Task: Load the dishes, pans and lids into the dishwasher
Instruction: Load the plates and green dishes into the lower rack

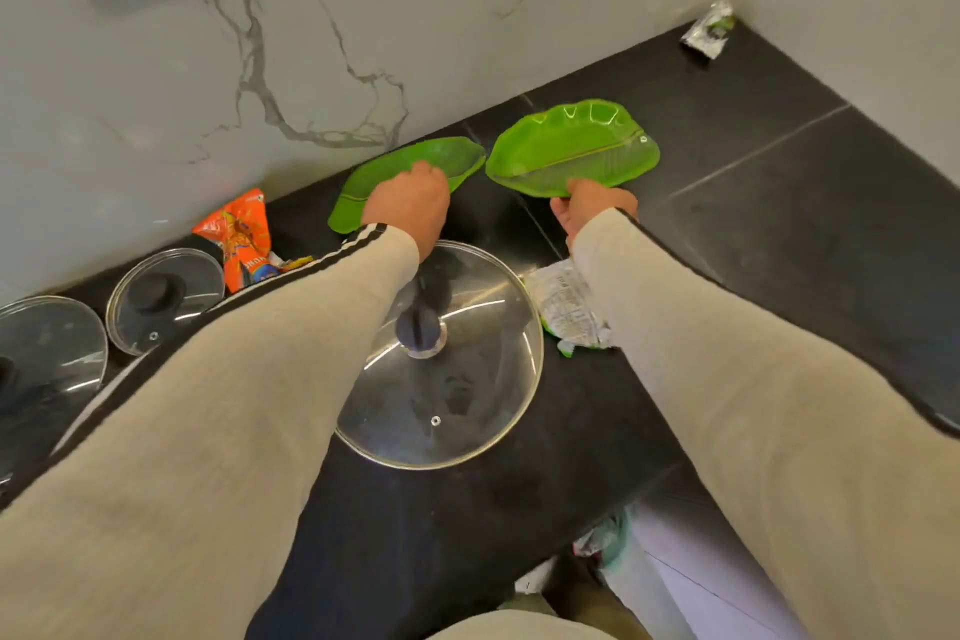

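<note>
Two green leaf-shaped plates lie at the back of the black counter (pixel 727 120), by the marble wall. My left hand (pixel 410 208) grips the near rim of the left plate (pixel 452 156), its fingers curled over the edge. My right hand (pixel 592 208) pinches the near edge of the right plate (pixel 571 151), which is tilted up off the counter. A large glass lid (pixel 467 390) with a dark knob lies on the counter between my forearms. Two smaller glass lids sit at the left: one (pixel 166 296) behind my left sleeve and one (pixel 47 353) at the frame's edge.
An orange snack wrapper (pixel 239 239) lies against the wall to the left of the plates. A crumpled clear wrapper (pixel 566 307) sits under my right forearm. A small packet (pixel 709 29) lies in the far corner. The counter's front edge drops to the floor at bottom right.
</note>
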